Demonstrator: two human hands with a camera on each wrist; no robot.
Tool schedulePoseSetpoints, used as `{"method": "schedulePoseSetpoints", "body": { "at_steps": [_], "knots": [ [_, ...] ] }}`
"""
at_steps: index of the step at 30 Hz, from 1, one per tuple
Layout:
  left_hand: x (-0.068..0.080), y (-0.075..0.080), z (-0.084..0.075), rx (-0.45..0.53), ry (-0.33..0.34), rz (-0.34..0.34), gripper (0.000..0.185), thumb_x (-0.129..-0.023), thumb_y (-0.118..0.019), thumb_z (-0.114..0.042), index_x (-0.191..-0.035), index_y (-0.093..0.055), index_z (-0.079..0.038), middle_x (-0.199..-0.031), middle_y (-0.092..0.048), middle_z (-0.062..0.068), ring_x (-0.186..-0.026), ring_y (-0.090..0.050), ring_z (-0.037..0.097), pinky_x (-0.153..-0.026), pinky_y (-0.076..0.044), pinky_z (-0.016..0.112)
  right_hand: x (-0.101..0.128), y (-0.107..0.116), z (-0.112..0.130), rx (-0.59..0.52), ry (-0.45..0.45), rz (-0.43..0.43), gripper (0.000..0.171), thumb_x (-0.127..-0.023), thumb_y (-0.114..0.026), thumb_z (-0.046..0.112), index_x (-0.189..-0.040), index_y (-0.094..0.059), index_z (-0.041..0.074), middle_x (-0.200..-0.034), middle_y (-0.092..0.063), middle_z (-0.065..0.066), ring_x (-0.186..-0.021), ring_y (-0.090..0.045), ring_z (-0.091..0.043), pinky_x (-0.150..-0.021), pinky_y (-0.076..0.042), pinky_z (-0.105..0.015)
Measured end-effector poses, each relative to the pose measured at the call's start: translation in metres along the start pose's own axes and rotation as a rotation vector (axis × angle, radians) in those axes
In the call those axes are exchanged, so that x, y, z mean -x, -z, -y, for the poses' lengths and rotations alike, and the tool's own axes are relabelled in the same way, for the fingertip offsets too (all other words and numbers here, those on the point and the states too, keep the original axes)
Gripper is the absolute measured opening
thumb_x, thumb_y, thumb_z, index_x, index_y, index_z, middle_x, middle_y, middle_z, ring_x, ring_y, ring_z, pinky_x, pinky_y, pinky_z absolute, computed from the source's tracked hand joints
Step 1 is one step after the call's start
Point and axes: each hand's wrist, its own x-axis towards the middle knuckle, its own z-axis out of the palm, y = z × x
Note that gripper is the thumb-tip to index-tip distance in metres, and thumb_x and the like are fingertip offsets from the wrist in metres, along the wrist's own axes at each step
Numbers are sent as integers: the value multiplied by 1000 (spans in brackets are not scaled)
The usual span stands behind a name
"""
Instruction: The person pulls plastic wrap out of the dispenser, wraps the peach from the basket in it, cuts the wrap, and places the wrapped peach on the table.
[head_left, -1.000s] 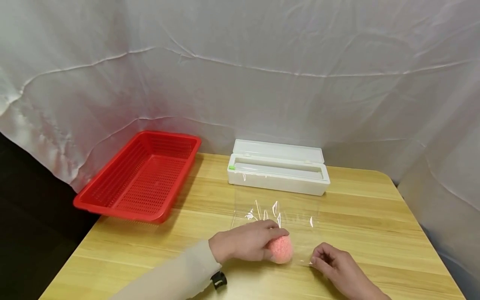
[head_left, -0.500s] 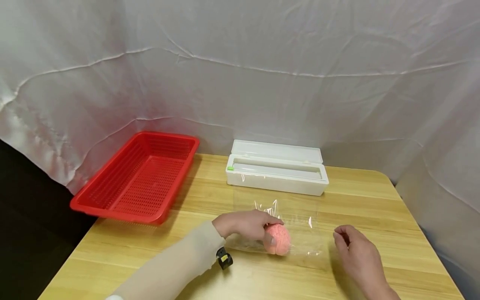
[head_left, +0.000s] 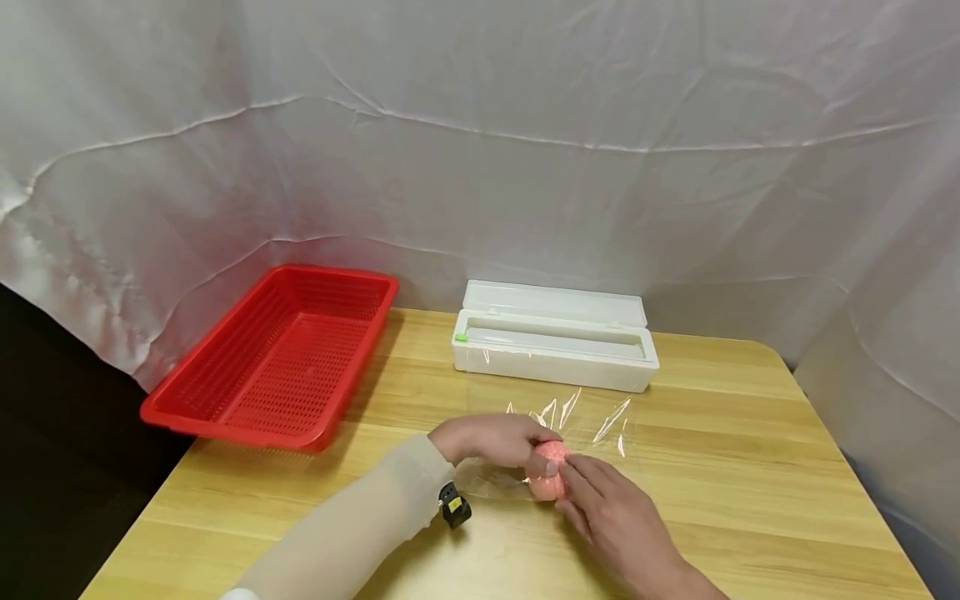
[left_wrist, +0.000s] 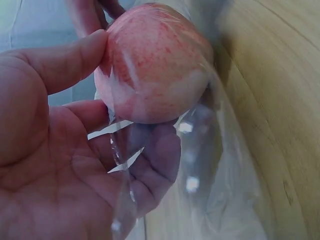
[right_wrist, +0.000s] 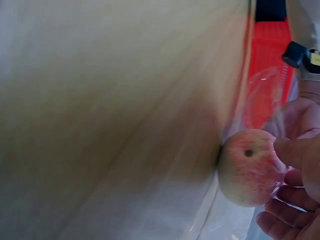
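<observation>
Both hands are closing on the peach: left hand gripping it steady, right hand fingers pressing cling film against it.

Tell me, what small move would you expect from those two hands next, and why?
Probably the right hand smooths the loose cling film over the far side of the pink peach. The left hand holds the fruit on the sheet, film already clings to part of it in the left wrist view, and the rest lies flat on the table.
</observation>
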Motion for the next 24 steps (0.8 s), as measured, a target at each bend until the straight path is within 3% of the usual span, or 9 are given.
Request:
{"method": "schedulePoseSetpoints", "body": {
  "at_steps": [2, 5, 7, 10, 13, 17, 20, 24],
  "knots": [
    [-1, 1, 2, 35, -3, 3, 51, -101, -69, -36, -148, -62, -16, -111, -72, -9, -101, -65, 6, -99, -50, 27, -1, -3, -2, -7, -18, 12, 62, -115, -33, 46, -124, -74, 0, -124, -74, -12, -112, -70, -28, -95, -58, -41],
    [-1, 4, 5, 61, -13, 0, 49, -102, -69, -35, -146, -63, -15, -111, -73, -8, -101, -66, 7, -99, -50, 28, -4, -4, -6, -37, -37, 21, 46, -110, -54, 40, -124, -74, 1, -122, -75, -10, -111, -71, -26, -94, -59, -41],
    [-1, 6, 8, 34, -25, -15, 48, -102, -68, -36, -145, -65, -15, -119, -75, -7, -108, -66, 7, -102, -50, 29, -7, -3, -9, -43, -50, 35, 40, -100, -71, 33, -124, -75, 2, -121, -75, -9, -111, -71, -26, -93, -60, -40],
    [-1, 12, 11, -33, -37, -60, 45, -104, -66, -36, -144, -66, -16, -133, -72, -5, -120, -65, 9, -107, -50, 30, -11, 0, -13, -30, -64, 75, 44, -85, -85, 24, -122, -75, 1, -120, -75, -9, -110, -72, -26, -93, -61, -41],
    [3, 16, 10, -143, -26, -183, 39, -106, -63, -29, -143, -67, -15, -136, -71, -1, -123, -65, 11, -108, -51, 31, -15, 2, -16, -11, -74, 110, 45, -81, -89, 20, -120, -75, 2, -119, -75, -9, -109, -72, -26, -93, -61, -41],
    [15, 11, -6, -382, -60, -429, 30, -104, -66, -17, -133, -72, -13, -126, -75, 0, -117, -68, 14, -105, -53, 30, -22, 4, -17, -12, -93, 142, 44, -80, -91, 16, -119, -75, 2, -118, -76, -9, -108, -73, -26, -92, -61, -41],
    [25, -5, -20, -601, -173, -533, 25, -101, -71, -20, -125, -74, -15, -120, -76, -3, -114, -67, 14, -104, -52, 29, -26, 5, -19, -21, -107, 160, 43, -81, -89, 16, -119, -75, 3, -117, -77, -9, -107, -74, -26, -92, -61, -40],
    [30, -34, -23, -845, -309, -588, 35, -96, -78, -39, -122, -70, -17, -118, -71, -5, -114, -64, 14, -103, -53, 28, -31, 5, -22, -34, -118, 184, 33, -85, -87, 18, -113, -76, 5, -116, -77, -8, -107, -74, -26, -91, -62, -40]
  ]
}}
